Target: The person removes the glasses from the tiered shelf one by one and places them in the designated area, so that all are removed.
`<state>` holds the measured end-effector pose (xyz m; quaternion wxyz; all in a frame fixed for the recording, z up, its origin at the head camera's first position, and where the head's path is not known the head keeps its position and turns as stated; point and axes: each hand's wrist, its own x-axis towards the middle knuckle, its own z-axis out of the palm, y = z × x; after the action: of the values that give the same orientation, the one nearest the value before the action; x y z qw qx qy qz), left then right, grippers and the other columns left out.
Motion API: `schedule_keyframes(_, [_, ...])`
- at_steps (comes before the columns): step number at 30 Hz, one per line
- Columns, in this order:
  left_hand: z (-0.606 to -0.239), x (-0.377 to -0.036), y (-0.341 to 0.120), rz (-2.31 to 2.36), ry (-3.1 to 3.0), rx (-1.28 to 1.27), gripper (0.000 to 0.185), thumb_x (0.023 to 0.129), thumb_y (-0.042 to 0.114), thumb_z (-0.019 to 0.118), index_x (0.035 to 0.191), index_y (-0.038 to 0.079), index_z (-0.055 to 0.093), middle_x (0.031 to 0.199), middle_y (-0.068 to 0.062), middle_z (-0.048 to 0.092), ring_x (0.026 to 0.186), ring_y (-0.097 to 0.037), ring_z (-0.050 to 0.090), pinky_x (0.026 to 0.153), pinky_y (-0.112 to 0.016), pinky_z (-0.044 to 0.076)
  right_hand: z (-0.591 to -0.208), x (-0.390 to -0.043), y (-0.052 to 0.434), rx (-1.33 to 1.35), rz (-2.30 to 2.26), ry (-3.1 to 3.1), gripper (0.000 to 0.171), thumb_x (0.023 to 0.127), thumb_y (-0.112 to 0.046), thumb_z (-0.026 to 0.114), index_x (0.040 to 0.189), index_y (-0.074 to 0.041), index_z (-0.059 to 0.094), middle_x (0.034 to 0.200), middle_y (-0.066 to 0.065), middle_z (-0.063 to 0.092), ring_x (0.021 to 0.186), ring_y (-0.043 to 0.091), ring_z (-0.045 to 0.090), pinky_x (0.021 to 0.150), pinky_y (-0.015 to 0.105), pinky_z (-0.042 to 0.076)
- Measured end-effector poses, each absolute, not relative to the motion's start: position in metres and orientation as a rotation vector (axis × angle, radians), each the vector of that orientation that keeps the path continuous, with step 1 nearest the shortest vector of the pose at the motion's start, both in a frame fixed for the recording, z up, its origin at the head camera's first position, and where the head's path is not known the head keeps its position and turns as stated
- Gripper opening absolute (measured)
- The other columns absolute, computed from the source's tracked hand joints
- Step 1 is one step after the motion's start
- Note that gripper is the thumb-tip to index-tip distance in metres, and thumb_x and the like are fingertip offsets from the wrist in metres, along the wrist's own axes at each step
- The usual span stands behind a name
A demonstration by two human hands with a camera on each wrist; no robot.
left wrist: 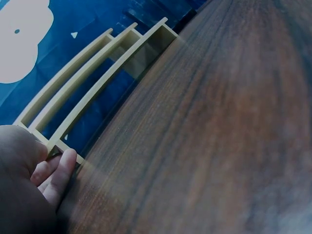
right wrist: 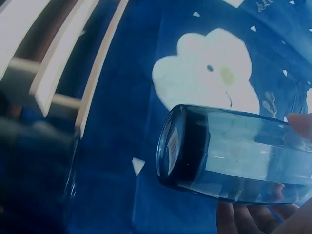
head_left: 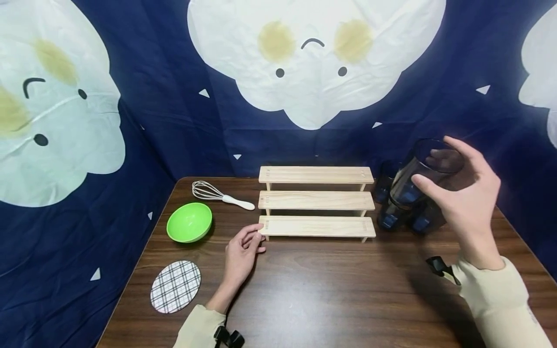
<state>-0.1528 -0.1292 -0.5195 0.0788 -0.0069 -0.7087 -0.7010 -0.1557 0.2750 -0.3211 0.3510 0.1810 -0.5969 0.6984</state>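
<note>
A right hand [head_left: 467, 198] is gripping a dark glass [head_left: 424, 176], tilted above three more glasses [head_left: 398, 215] beside a stepped wooden rack [head_left: 316, 200], while the left hand's [head_left: 241, 253] relaxed fingertips are touching the rack's lowest step.

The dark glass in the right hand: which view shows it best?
The right wrist view: the dark glass fills the frame, base and label visible. The head view shows the right hand holding it tilted, above other glasses, partly covered by fingers. The left wrist view misses it.
</note>
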Motion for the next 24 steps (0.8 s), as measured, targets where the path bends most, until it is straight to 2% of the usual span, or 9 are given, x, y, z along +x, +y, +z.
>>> schedule_keyframes(7, [-0.520,-0.153,-0.129,-2.095,-2.116,-0.027,0.021,0.100,0.002,0.063,0.120,0.003,0.071,0.106,-0.020,0.074,0.097,-0.032,0.073,0.071,-0.035,0.068,-0.327,-0.148,0.307,0.351,1.646,-1.626,0.076,0.060,0.031,0.077,0.131,0.011,0.061,0.106,0.018,0.074,0.092,0.019,0.072,0.077,0.015,0.063])
schedule_keyframes(10, [-0.520,-0.153,-0.129,-2.090,-2.114,-0.036,0.022,0.100,0.003,0.063,0.121,0.002,0.070,0.108,-0.020,0.074,0.098,-0.034,0.073,0.071,-0.035,0.068,-0.329,-0.143,0.320,0.318,1.699,-1.570,0.075,0.060,0.034,0.075,0.130,0.012,0.060,0.105,0.019,0.074,0.084,0.018,0.073,0.074,0.016,0.064])
schedule_keyframes(12, [-0.520,-0.153,-0.130,-2.092,-2.115,-0.035,0.022,0.100,0.003,0.063,0.121,0.003,0.070,0.109,-0.020,0.074,0.099,-0.035,0.073,0.071,-0.035,0.068,-0.329,-0.140,0.329,0.274,1.740,-1.533,0.074,0.060,0.034,0.074,0.130,0.012,0.061,0.106,0.020,0.074,0.085,0.019,0.073,0.074,0.017,0.063])
schedule_keyframes(15, [-0.519,-0.153,-0.130,-2.098,-2.117,-0.032,0.021,0.100,0.004,0.063,0.121,0.003,0.070,0.109,-0.020,0.074,0.099,-0.034,0.073,0.071,-0.035,0.068,-0.331,-0.134,0.340,0.156,1.736,-1.548,0.074,0.064,0.032,0.075,0.132,0.008,0.062,0.111,0.017,0.073,0.090,0.018,0.072,0.076,0.015,0.061])
schedule_keyframes(20, [-0.520,-0.153,-0.129,-2.089,-2.119,-0.034,0.022,0.101,0.005,0.063,0.121,0.002,0.070,0.109,-0.021,0.074,0.098,-0.033,0.073,0.072,-0.034,0.068,-0.334,-0.124,0.358,-0.075,1.634,-1.688,0.074,0.071,0.022,0.078,0.138,-0.007,0.062,0.118,0.008,0.071,0.099,0.011,0.068,0.079,0.010,0.055])
schedule_keyframes(24, [-0.520,-0.153,-0.129,-2.091,-2.116,-0.031,0.022,0.101,0.005,0.064,0.121,0.002,0.070,0.110,-0.021,0.074,0.098,-0.033,0.073,0.072,-0.034,0.068,-0.338,-0.122,0.371,-0.131,1.537,-1.771,0.074,0.075,0.020,0.076,0.141,-0.010,0.059,0.120,0.003,0.071,0.101,0.008,0.066,0.081,0.009,0.052])
